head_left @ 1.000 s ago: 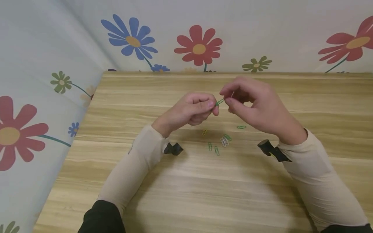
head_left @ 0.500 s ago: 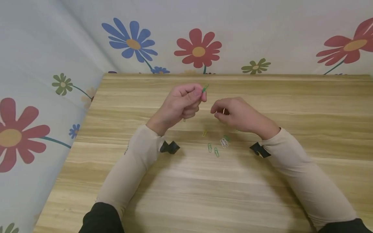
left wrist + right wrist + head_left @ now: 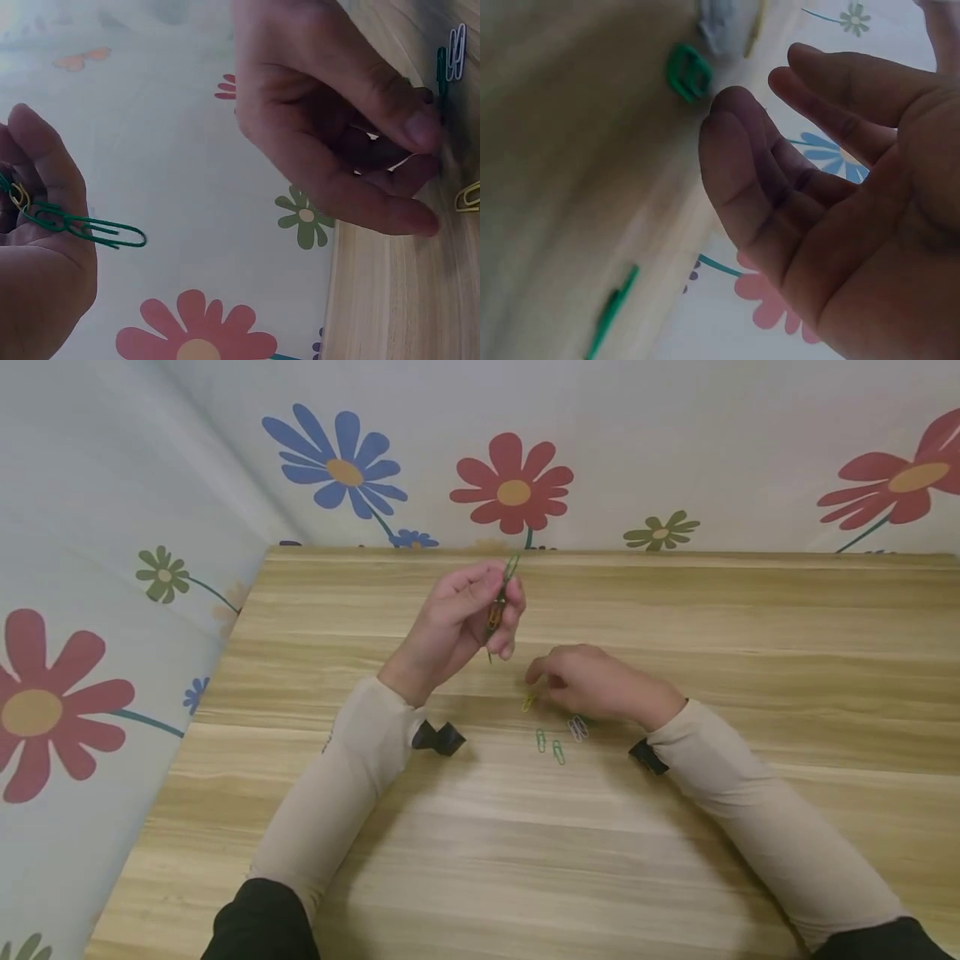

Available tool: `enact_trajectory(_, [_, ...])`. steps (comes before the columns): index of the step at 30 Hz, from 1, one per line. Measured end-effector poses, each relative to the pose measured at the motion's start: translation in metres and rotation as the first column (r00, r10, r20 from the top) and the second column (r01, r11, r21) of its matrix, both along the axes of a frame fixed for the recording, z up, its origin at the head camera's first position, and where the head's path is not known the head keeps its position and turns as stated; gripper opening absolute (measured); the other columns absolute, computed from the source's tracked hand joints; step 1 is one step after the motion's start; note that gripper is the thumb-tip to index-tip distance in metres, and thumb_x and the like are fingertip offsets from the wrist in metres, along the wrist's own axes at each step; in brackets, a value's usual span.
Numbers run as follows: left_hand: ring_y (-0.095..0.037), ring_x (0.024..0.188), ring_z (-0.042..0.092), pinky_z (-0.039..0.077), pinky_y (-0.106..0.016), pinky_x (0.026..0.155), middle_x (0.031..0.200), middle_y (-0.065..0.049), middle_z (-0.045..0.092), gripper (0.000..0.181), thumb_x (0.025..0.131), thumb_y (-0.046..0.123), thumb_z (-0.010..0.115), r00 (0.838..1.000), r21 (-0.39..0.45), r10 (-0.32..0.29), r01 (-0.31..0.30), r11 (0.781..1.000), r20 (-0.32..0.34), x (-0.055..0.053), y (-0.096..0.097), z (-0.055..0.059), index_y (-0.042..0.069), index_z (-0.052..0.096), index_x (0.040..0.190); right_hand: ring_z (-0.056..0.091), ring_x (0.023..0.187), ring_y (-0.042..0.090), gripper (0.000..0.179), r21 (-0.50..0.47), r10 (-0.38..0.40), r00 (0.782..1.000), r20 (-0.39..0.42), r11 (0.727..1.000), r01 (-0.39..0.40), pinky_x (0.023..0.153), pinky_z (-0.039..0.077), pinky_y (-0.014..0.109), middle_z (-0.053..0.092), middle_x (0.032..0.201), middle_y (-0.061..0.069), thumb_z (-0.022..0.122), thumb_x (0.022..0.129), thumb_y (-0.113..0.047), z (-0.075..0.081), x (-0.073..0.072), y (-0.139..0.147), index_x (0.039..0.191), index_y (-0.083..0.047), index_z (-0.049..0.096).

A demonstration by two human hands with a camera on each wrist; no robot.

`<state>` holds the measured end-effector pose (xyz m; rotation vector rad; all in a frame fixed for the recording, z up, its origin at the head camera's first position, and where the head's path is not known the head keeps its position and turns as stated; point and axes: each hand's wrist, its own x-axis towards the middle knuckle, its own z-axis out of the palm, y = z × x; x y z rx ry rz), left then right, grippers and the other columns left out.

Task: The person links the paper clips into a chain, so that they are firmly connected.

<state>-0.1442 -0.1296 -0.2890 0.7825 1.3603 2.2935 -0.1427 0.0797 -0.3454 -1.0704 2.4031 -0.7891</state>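
Observation:
My left hand (image 3: pixel 457 614), raised toward the table's far edge, pinches a short chain of linked paper clips (image 3: pixel 512 568). A green clip (image 3: pixel 54 219) juts from its end, and a yellow link (image 3: pixel 20 196) shows among the fingers; part of the chain is hidden there. Lower and to the right, my right hand (image 3: pixel 596 683) hovers close over the table with thumb and fingers apart and nothing visible between them. Its fingertips are near a loose yellow paper clip (image 3: pixel 527 702). Below it lie white paper clips (image 3: pixel 577 728) and two green paper clips (image 3: pixel 541 741).
More green clips (image 3: pixel 688 75) lie under the right hand, one farther off (image 3: pixel 612 313). The wooden table (image 3: pixel 480 860) meets a flower-printed curtain (image 3: pixel 600 443) at its back and left. Black mounts (image 3: pixel 442 739) stick out from both wrists.
The right hand has released the chain's end and come down toward the loose clips. The left hand has moved up and left with the chain, turning so more links show.

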Motion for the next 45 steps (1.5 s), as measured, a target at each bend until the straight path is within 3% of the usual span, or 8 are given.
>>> enact_trajectory(11, [-0.015, 0.056, 0.054, 0.052, -0.028, 0.057, 0.073, -0.005, 0.057, 0.031, 0.104, 0.006, 0.035, 1.000, 0.002, 0.001, -0.001, 1.000, -0.002, 0.000, 0.002, 0.000, 0.005, 0.063, 0.090, 0.055, 0.074, 0.019, 0.004, 0.083, 0.060, 0.984, -0.166, 0.995, -0.047, 0.069, 0.051, 0.036, 0.059, 0.083, 0.004, 0.069, 0.090, -0.004, -0.007, 0.010, -0.009, 0.090, -0.007, 0.068])
enact_trajectory(21, [-0.015, 0.055, 0.053, 0.052, -0.028, 0.056, 0.073, -0.005, 0.055, 0.030, 0.103, 0.006, 0.035, 1.000, -0.025, 0.021, -0.021, 0.999, -0.004, 0.001, 0.001, 0.002, 0.005, 0.063, 0.089, 0.049, 0.061, 0.019, 0.015, 0.185, 0.076, 0.948, -0.310, 0.983, -0.018, 0.057, 0.049, 0.035, 0.051, 0.071, 0.002, 0.062, 0.090, -0.002, -0.004, 0.018, -0.017, 0.077, -0.007, 0.059])
enact_trajectory(24, [-0.015, 0.055, 0.053, 0.052, -0.027, 0.056, 0.073, -0.005, 0.055, 0.029, 0.102, 0.006, 0.037, 1.000, -0.036, 0.027, -0.027, 0.999, 0.000, 0.001, 0.001, 0.001, 0.005, 0.062, 0.088, 0.047, 0.062, 0.017, 0.015, 0.095, 0.050, 0.958, -0.282, 0.995, -0.024, 0.058, 0.046, 0.033, 0.049, 0.070, 0.001, 0.063, 0.087, 0.000, -0.003, 0.012, -0.013, 0.076, -0.008, 0.058])
enact_trajectory(28, [-0.014, 0.053, 0.051, 0.050, -0.026, 0.055, 0.072, -0.004, 0.055, 0.027, 0.101, 0.006, 0.039, 0.999, -0.050, 0.037, -0.036, 0.998, 0.013, 0.000, 0.001, -0.002, 0.006, 0.062, 0.087, 0.050, 0.067, 0.015, 0.011, -0.174, -0.080, 0.985, -0.155, 0.983, 0.053, 0.061, 0.044, 0.030, 0.054, 0.073, -0.001, 0.064, 0.086, 0.002, 0.006, 0.004, -0.002, 0.081, -0.008, 0.063])
enact_trajectory(32, [-0.014, 0.052, 0.047, 0.047, -0.025, 0.052, 0.072, -0.004, 0.055, 0.024, 0.101, 0.007, 0.042, 0.999, -0.074, 0.048, -0.047, 0.996, 0.010, 0.001, 0.003, -0.004, 0.007, 0.062, 0.087, 0.059, 0.070, 0.018, 0.005, -0.449, -0.235, 0.970, 0.055, 0.862, 0.234, 0.063, 0.050, 0.028, 0.062, 0.079, 0.004, 0.063, 0.090, 0.000, 0.022, 0.003, 0.010, 0.091, -0.004, 0.066])
enact_trajectory(37, [-0.014, 0.052, 0.043, 0.044, -0.025, 0.049, 0.072, -0.004, 0.055, 0.021, 0.101, 0.007, 0.046, 0.995, -0.143, 0.089, -0.094, 0.985, -0.041, 0.004, 0.008, -0.008, 0.007, 0.062, 0.087, 0.065, 0.063, 0.022, 0.005, -0.703, -0.264, 0.928, 0.263, 0.607, 0.372, 0.060, 0.054, 0.028, 0.063, 0.079, 0.015, 0.062, 0.095, 0.001, 0.037, 0.007, 0.018, 0.094, 0.006, 0.062])
enact_trajectory(40, [-0.017, 0.053, 0.043, 0.043, -0.026, 0.049, 0.072, -0.007, 0.055, 0.019, 0.102, 0.008, 0.050, 0.987, -0.210, 0.114, -0.135, 0.968, -0.111, 0.007, 0.011, -0.008, 0.001, 0.063, 0.089, 0.064, 0.059, 0.022, 0.007, -0.790, -0.237, 0.928, 0.286, 0.490, 0.369, 0.059, 0.055, 0.030, 0.062, 0.077, 0.018, 0.062, 0.095, 0.005, 0.042, 0.009, 0.017, 0.090, 0.009, 0.062])
enact_trajectory(45, [-0.022, 0.052, 0.043, 0.044, -0.030, 0.049, 0.072, -0.012, 0.054, 0.021, 0.103, 0.011, 0.054, 0.971, -0.287, 0.132, -0.186, 0.939, -0.197, 0.010, 0.016, -0.006, -0.006, 0.062, 0.095, 0.062, 0.058, 0.023, 0.007, -0.824, -0.247, 0.932, 0.264, 0.445, 0.351, 0.060, 0.055, 0.030, 0.062, 0.077, 0.020, 0.063, 0.094, 0.004, 0.048, 0.013, 0.015, 0.089, 0.008, 0.065])
